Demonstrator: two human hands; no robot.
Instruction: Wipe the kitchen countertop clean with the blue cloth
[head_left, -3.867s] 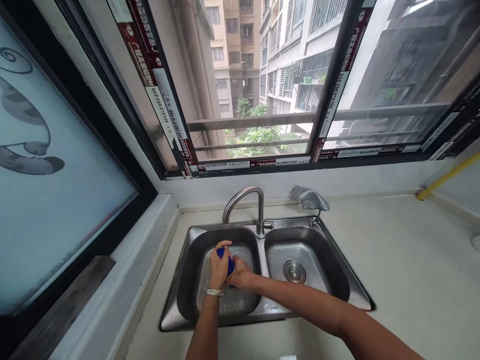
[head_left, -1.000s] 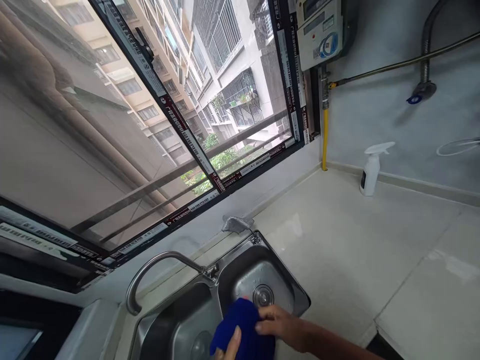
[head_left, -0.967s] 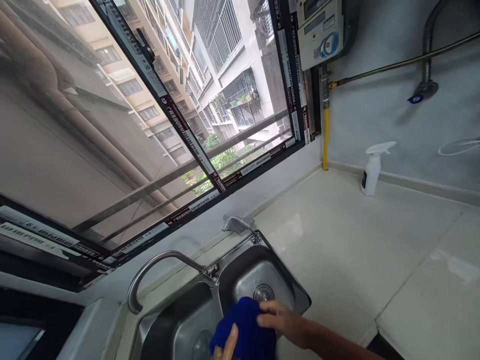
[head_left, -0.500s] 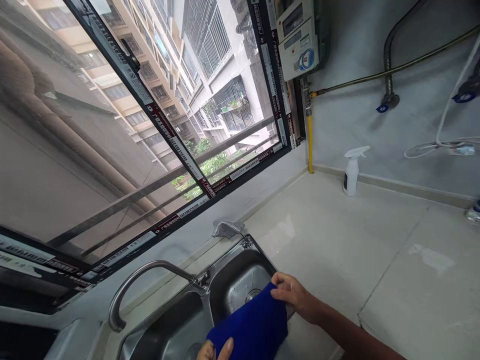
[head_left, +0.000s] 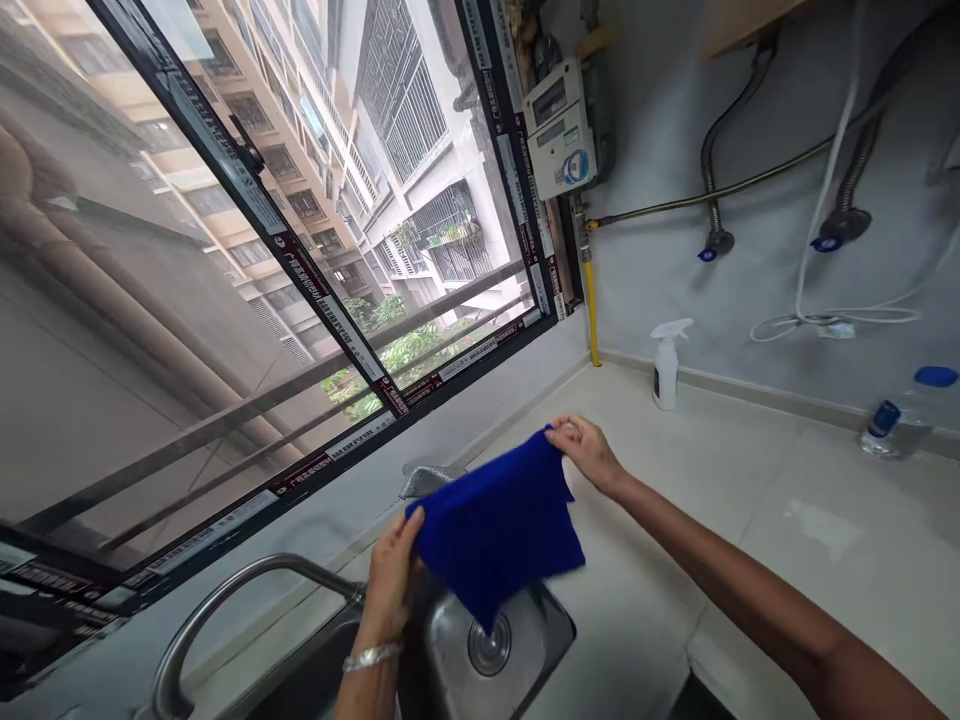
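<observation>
from the head camera i see the blue cloth [head_left: 502,520] spread in the air between two bare hands, hanging above the double-bowl sink. the left hand [head_left: 392,570] is clamped on its upper left corner, the thumb lying over the front of the fabric; a silvery bracelet [head_left: 373,656] circles the wrist just behind. the right hand [head_left: 587,450] is clamped on the upper right corner, fingertips pinched together there and sitting higher than the left. the top edge slants up between them, the right edge steps in and out, and the lowest point hangs in front of the drain strainer [head_left: 489,643] of the right bowl [head_left: 450,640]. i can't tell whether the cloth touches the steel.

near the left wrist i have the curved faucet [head_left: 270,562], its spout arching away over the left side. a crumpled silvery wrap [head_left: 431,480] shows behind the cloth, partly hidden by it. off to the right, on the pale worktop [head_left: 630,560], a white spray bottle [head_left: 665,375] stands upright near the wall, well apart from both hands, and farther right is a clear bottle with a blue cap [head_left: 919,410]. a yellow pipe [head_left: 592,315] runs down the corner below the gas meter [head_left: 562,135].
</observation>
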